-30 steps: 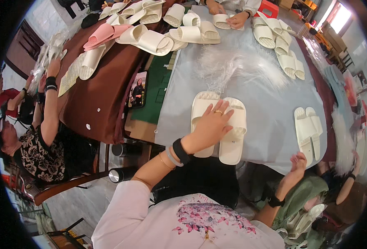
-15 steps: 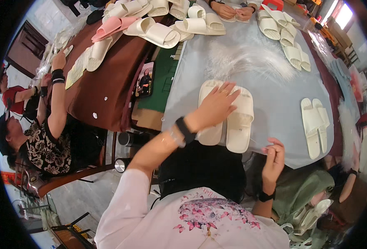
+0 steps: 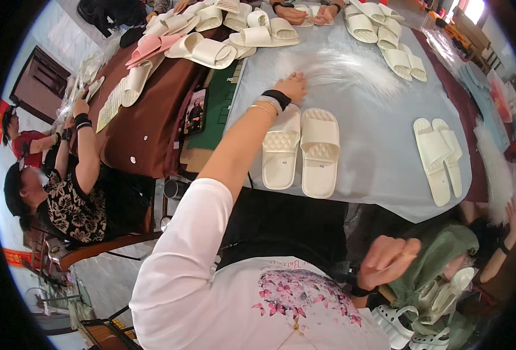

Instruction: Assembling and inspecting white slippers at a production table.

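— Cream foam is seen in the pair of slippers (image 3: 302, 149) laid side by side, soles down, on the grey plastic sheet (image 3: 380, 157) covering the desk (image 3: 153, 122), at about six o'clock from the left hand (image 3: 292, 87). Where is that hand placed?

— It is stretched out at twelve o'clock from the slippers, with the fingers spread flat and the palm pressed on the sheet beside a tuft of white fluff (image 3: 351, 70). Nothing is gripped by it. A black band and thin bracelets are worn on the wrist, which passes just over the heel of the left-side slipper.

— And the right hand (image 3: 389, 259)?

— It is held low at five o'clock, off the desk edge, with the fingers curled loosely inward. Nothing is seen held in it.

— What is found around the pair?

— A second cream pair (image 3: 439, 154) is laid at three o'clock, well apart. More cream slippers (image 3: 258, 35) are heaped at the far edge, at twelve o'clock, where another person's hands (image 3: 307, 13) are rested. A pink slipper (image 3: 153, 46) is placed at ten o'clock on the brown cloth. At nine o'clock a seated person in a patterned top (image 3: 71, 204) is occupied beside the desk.

— Is anything in the way?

— The left forearm is laid across the near end of the left-side slipper; the rest of the pair is left uncovered.
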Motion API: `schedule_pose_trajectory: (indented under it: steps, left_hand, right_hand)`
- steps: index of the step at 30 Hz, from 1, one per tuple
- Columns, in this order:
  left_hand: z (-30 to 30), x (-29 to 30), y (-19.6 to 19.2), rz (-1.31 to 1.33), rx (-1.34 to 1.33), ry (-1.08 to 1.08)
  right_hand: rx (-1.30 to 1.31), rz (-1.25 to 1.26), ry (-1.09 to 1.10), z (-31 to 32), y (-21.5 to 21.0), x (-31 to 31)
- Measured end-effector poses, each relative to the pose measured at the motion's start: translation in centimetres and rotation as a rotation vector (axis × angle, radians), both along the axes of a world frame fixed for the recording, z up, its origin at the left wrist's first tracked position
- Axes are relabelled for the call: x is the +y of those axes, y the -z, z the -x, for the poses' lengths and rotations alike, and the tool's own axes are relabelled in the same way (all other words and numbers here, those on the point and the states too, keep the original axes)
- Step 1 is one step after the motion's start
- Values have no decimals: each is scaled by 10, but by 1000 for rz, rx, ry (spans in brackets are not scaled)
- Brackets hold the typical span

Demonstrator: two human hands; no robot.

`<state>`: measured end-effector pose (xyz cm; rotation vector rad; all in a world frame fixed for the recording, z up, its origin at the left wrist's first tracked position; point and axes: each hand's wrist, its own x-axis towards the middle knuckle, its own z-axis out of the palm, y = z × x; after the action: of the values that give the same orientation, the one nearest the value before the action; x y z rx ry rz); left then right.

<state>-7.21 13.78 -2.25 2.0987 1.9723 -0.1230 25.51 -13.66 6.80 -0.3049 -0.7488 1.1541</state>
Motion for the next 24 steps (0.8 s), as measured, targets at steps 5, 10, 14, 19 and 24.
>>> schedule_pose_trajectory:
  steps: [5,10,14,19,24]
  left_hand:
    - [19,14,6,-38,12,40]
    - [28,17,25,-201,-50,-1]
    - [30,-6,-1,-439,-310,-29]
    - [-38,-130,-98,-418,-813,-202]
    - [-103,-199,-96,199,-1318,-161]
  right_hand:
    - [-26,67,168,-23,14,44]
    - [70,367,-3,-34,45,78]
    - [200,392,-160,-25,48,110]
    - [-173,351,-58,-14,36,146]
    - [-560,483,9,28,24,146]
